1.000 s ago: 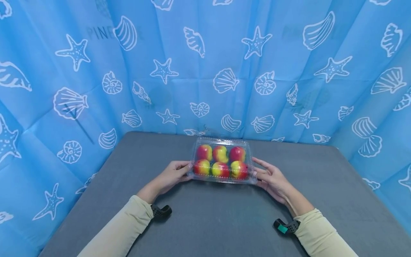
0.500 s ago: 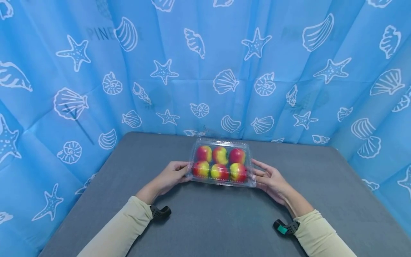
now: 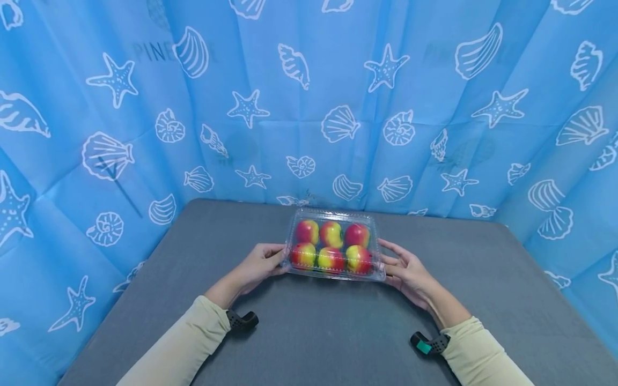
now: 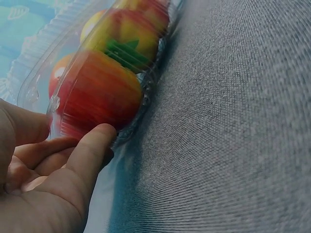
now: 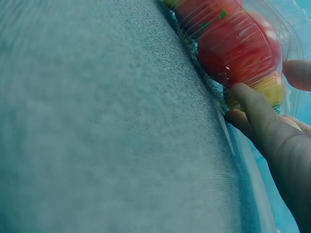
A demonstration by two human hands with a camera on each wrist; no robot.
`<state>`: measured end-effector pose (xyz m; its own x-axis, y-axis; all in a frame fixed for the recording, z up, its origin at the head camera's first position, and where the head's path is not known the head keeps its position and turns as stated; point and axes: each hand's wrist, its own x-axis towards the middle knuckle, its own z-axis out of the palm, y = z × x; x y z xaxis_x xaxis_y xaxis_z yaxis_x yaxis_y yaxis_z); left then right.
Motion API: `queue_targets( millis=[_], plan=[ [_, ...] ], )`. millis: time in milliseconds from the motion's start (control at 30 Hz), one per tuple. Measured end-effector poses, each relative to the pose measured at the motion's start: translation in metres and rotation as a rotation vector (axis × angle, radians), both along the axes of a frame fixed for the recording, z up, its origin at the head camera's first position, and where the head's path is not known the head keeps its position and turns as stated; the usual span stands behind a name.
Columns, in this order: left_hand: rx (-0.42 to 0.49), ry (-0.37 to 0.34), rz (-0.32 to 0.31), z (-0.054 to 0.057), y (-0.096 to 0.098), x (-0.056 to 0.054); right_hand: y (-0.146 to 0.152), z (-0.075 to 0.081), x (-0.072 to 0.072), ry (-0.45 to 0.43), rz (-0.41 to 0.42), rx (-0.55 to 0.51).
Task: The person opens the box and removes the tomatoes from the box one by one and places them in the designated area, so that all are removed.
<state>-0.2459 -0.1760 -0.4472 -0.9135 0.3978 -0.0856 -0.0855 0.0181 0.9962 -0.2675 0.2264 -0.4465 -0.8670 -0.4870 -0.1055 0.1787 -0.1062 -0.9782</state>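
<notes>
A clear plastic clamshell box [image 3: 333, 276] sits low at the far middle of the table in the head view, its lid closed. Inside lie several red and yellow apples [image 3: 331, 235] in two rows. My left hand [image 3: 258, 268] holds the box's left end between thumb and fingers; the left wrist view shows a fingertip [image 4: 104, 131] against the clear wall beside a red apple [image 4: 99, 92]. On the opposite end, my right hand [image 3: 407, 276] holds the box, with the thumb at its lower edge and fingers spread along the side. Parts of the fingers behind the box are hidden.
A grey cloth-covered table [image 3: 318, 332] lies under both arms. Behind it and at both sides hangs a blue curtain [image 3: 299, 145] with white shells and starfish, close to the table's far edge. A black band [image 3: 243, 320] is on each wrist.
The near edge of the box has come down slightly toward me, and the box now lies flatter. Both hands stay on its ends, and the right fingers have shifted a little.
</notes>
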Motion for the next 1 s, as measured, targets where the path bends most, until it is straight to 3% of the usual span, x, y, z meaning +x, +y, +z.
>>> queue_targets(
  millis=[1000],
  plan=[
    [-0.007, 0.003, -0.001, 0.0031, -0.0004, 0.0003, -0.0006, 0.005, 0.0017, -0.03, 0.003, -0.004]
  ],
)
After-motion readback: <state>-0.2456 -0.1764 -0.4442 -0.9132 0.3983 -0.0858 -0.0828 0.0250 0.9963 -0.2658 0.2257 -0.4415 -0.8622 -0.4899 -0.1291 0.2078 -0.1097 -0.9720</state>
